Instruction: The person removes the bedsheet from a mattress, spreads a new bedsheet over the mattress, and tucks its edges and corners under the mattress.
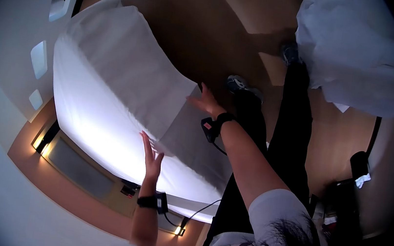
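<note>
A white sheet (97,96) covers a bed, its upper surface brightly lit and its side hanging in shadow, with a fold running down at the corner. My left hand (151,160) is over the lit edge near that corner, fingers stretched and thumb apart. At the hanging side, my right hand (205,102) reaches to the sheet with fingers spread; whether it presses on the cloth I cannot tell. Black bands with small boxes and cables sit on both wrists.
Rumpled white bedding (353,53) hangs at the upper right. My shoes (237,83) stand on the brown floor (203,30) between the two. A lit headboard panel (84,163) is at lower left. Dark items (342,200) lie at the right.
</note>
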Demonstrator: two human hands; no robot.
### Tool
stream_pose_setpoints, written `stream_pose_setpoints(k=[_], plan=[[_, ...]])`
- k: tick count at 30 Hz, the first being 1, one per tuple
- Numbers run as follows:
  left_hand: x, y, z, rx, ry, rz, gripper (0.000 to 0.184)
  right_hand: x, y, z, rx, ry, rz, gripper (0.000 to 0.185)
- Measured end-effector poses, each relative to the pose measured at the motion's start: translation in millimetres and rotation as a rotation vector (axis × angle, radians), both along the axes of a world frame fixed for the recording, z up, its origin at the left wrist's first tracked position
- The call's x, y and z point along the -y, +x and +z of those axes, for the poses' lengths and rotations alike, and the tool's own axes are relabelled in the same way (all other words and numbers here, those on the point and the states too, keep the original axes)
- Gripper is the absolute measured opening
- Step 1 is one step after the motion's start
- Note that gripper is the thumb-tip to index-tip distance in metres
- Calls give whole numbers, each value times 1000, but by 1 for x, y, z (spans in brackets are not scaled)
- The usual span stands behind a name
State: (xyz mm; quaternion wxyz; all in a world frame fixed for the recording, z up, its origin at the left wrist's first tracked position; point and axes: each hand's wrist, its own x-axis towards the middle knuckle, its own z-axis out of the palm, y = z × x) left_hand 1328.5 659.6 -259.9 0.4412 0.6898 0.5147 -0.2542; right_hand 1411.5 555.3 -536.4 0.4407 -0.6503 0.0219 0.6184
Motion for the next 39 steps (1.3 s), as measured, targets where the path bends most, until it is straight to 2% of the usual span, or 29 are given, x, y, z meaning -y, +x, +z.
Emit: stream_pose_setpoints(k=[2, 4, 5, 7, 8, 10, 11, 13, 14, 16, 17, 19, 20, 21, 23, 25, 27, 29, 30, 32, 33, 35, 36, 38, 39], plan=[[6, -12, -4, 12, 0, 53, 96, -10, -3, -7, -12, -114, -96, 86], [8, -20, -6, 33, -3, 44, 98, -16, 0, -11, -516, 9, -302, 79], [7, -21, -9, 84, -3, 49, 99, -20, -14, -18, -536, 0, -303, 79], [7, -30, -10, 129, -10, 61, 100, -20, -33, -27, -517, 192, -201, 66], [7, -31, -13, 145, -16, 73, 100, -19, -43, -35, -520, 182, -200, 66], [7, -25, -13, 142, -9, 89, 100, -22, -58, -48, -344, 55, -144, 52], [10, -19, -13, 148, -10, 89, 100, -23, -55, -45, -338, 55, -144, 52], [15, -8, -11, 91, 43, 68, 100, -25, -49, -27, 93, -183, 50, 46], [15, -8, -12, 78, 58, 67, 100, -33, -53, -25, 97, -184, 54, 46], [14, -11, -14, 100, 60, 73, 100, -48, -64, -20, 362, -364, 142, 39], [14, -13, -15, 123, 63, 71, 100, -48, -70, -19, 364, -368, 150, 39], [15, -12, -16, 113, 77, 61, 100, -48, -82, -25, 174, -379, 11, 34], [15, -12, -14, 98, 93, 44, 100, -46, -102, -38, 185, -377, 18, 34], [12, -16, -14, 110, 97, 55, 100, -41, -119, -50, -166, -272, -64, 37], [5, -28, -16, 125, 83, -58, 104, -26, -131, -60, -506, -159, -126, 41], [4, -31, -16, 141, 86, -62, 102, -7, -130, -55, -278, 0, 290, 42], [0, -26, -13, 158, 92, -70, 101, 10, -59, -2, 45, -157, 685, 34], [1, -14, -9, 113, 152, -179, 100, 33, -27, 0, -102, -216, 408, 35], [2, -6, -5, 72, 154, -163, 99, 44, -11, -9, -68, -214, 420, 35], [1, -2, -5, 62, 168, -182, 99, 67, 28, -32, 318, 183, 1118, 35], [-1, -4, -3, 25, 170, -223, 98, 78, 61, -18, 149, 39, 785, 32], [-6, -12, -7, -11, 139, -199, 93, 102, 103, -21, 91, -78, 470, 32], [-6, -6, -4, -31, 119, -183, 92, 101, 140, -5, 130, -73, 483, 32], [-6, 2, 0, -35, 110, -156, 91, 97, 199, 20, 61, -188, 256, 34], [-7, 5, 3, -55, 81, -126, 89, 89, 221, 29, 85, -178, 270, 34]])
